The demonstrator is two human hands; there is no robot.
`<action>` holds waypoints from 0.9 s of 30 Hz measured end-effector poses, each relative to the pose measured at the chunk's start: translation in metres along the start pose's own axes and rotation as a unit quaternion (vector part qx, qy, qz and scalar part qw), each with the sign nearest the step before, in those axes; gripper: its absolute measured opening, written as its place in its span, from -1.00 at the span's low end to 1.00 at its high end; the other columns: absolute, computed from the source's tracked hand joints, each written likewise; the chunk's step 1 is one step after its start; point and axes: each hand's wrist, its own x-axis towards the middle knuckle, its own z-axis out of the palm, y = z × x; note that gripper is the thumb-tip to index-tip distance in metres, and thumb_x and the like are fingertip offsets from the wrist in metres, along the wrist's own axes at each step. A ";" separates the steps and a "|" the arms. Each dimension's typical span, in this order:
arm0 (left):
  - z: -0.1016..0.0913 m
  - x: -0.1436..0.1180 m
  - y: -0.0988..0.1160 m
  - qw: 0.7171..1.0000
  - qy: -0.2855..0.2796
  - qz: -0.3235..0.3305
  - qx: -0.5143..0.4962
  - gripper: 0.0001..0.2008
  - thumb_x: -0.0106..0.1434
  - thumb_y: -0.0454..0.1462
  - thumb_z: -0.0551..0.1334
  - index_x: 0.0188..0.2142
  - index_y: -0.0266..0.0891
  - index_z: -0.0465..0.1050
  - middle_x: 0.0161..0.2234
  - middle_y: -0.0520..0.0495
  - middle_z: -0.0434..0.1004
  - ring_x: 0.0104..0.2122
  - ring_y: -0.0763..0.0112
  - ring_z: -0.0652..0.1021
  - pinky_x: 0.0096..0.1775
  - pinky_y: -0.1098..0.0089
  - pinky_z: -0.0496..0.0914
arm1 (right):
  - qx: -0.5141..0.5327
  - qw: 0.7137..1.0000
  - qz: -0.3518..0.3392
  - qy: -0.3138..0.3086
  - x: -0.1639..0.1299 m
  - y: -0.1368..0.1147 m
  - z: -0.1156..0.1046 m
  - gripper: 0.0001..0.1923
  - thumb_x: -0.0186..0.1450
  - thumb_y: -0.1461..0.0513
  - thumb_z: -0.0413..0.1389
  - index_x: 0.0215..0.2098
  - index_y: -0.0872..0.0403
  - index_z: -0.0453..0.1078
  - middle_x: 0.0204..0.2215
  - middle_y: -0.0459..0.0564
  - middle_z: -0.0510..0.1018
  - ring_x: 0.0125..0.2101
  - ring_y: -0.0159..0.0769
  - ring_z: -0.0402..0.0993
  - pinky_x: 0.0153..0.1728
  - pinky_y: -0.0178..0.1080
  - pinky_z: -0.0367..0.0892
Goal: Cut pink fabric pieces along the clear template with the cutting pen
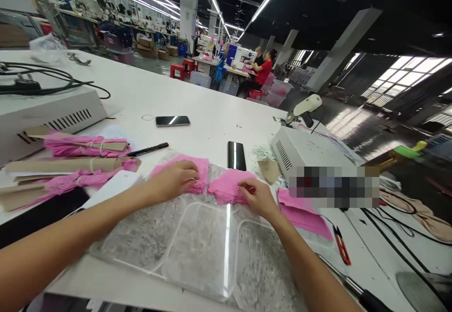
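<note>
Two small stacks of pink fabric with lacy edges lie side by side on a clear plastic sheet (197,251). My left hand (176,179) rests over the left pink fabric stack (202,164), its bent fingers closed on the cloth near the right side. At the right pink fabric stack (226,186), my right hand (259,196) pinches the right edge between thumb and forefinger. More flat pink fabric (303,215) lies to the right of my right wrist. Tied pink bundles with brown card (88,147) sit beyond my left forearm.
Two phones, one black phone (236,156) and another phone (173,121), lie behind the stacks, with a black pen (148,149) nearby. Grey metal boxes flank both sides, including the right box (310,149). Red-handled snips (342,246) lie right. Farther off, people sit at sewing machines.
</note>
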 end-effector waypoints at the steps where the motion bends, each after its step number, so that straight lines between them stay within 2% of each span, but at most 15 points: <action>1: 0.009 0.012 0.008 1.000 -0.013 0.006 -0.002 -0.77 0.33 -0.34 0.09 -0.30 -0.23 0.54 -0.18 -0.10 0.54 -0.18 0.35 0.53 -0.11 0.40 0.41 | 0.000 1.000 0.009 0.006 -0.004 0.005 -0.005 -0.77 0.19 0.18 0.04 -0.31 0.06 0.51 -0.33 0.01 0.62 -0.33 -0.28 0.52 -0.24 -0.20 0.41; 4: 0.034 0.043 0.022 0.998 -0.057 -0.002 0.004 -0.84 0.28 -0.39 0.17 -0.35 -0.26 0.54 -0.24 -0.10 0.54 -0.23 0.33 0.54 -0.15 0.39 0.42 | 0.010 1.000 0.022 0.012 -0.011 0.015 -0.010 -0.72 0.18 0.13 0.04 -0.29 0.08 0.51 -0.31 0.04 0.62 -0.33 -0.26 0.53 -0.25 -0.18 0.42; 6: 0.044 0.056 0.024 0.996 -0.086 -0.013 0.007 -0.87 0.28 -0.40 0.20 -0.32 -0.27 0.54 -0.25 -0.10 0.54 -0.21 0.33 0.54 -0.13 0.38 0.42 | 0.022 1.000 0.021 0.009 -0.012 0.019 -0.009 -0.70 0.17 0.10 0.04 -0.28 0.08 0.52 -0.30 0.05 0.62 -0.33 -0.25 0.52 -0.24 -0.17 0.42; 9: 0.048 0.065 0.025 0.990 -0.139 -0.024 0.014 -0.93 0.32 -0.32 0.25 -0.27 -0.28 0.51 -0.25 -0.07 0.54 -0.24 0.37 0.54 -0.14 0.34 0.45 | 0.041 0.999 0.015 0.002 -0.012 0.021 -0.006 -0.70 0.16 0.08 0.06 -0.29 0.08 0.52 -0.32 0.05 0.62 -0.35 -0.24 0.51 -0.25 -0.16 0.41; 14: 0.047 0.068 0.027 0.981 -0.186 -0.040 0.030 -0.81 0.40 -0.20 0.21 -0.17 -0.30 0.46 -0.18 -0.07 0.52 -0.21 0.37 0.55 -0.13 0.25 0.49 | 0.069 0.998 0.001 0.001 -0.011 0.023 -0.003 -0.73 0.16 0.13 0.08 -0.29 0.07 0.53 -0.33 0.03 0.61 -0.39 -0.27 0.49 -0.28 -0.18 0.41; 18: 0.047 0.071 0.026 0.984 -0.174 -0.034 0.026 -0.87 0.37 -0.30 0.21 -0.31 -0.31 0.47 -0.25 -0.05 0.52 -0.25 0.39 0.53 -0.13 0.28 0.46 | 0.066 0.998 -0.009 0.012 -0.009 0.026 0.000 -0.77 0.15 0.21 0.06 -0.30 0.06 0.52 -0.34 0.02 0.61 -0.39 -0.29 0.49 -0.27 -0.20 0.41; 21: 0.044 0.072 0.024 0.989 -0.147 -0.029 0.016 -0.79 0.31 -0.40 0.14 -0.44 -0.29 0.48 -0.29 -0.10 0.51 -0.30 0.36 0.52 -0.17 0.34 0.41 | 0.048 0.999 -0.019 0.016 -0.006 0.026 0.002 -0.79 0.16 0.27 0.06 -0.30 0.05 0.52 -0.35 -0.01 0.61 -0.38 -0.32 0.49 -0.28 -0.23 0.41; 25: 0.034 0.075 0.023 0.994 -0.109 -0.021 -0.010 -0.78 0.27 -0.39 0.09 -0.41 -0.25 0.50 -0.24 -0.10 0.51 -0.27 0.31 0.52 -0.16 0.35 0.38 | 0.017 0.999 -0.027 0.030 -0.006 0.022 0.005 -0.84 0.20 0.23 0.13 -0.27 0.05 0.51 -0.37 -0.03 0.58 -0.41 -0.36 0.47 -0.33 -0.28 0.40; 27: 0.029 0.077 0.025 0.995 -0.093 -0.020 -0.022 -0.78 0.29 -0.35 0.08 -0.40 -0.23 0.49 -0.24 -0.08 0.50 -0.28 0.32 0.53 -0.17 0.35 0.38 | -0.004 0.999 -0.033 0.040 -0.007 0.017 0.006 -0.80 0.18 0.17 0.20 -0.23 0.06 0.50 -0.35 -0.03 0.57 -0.37 -0.35 0.47 -0.30 -0.27 0.40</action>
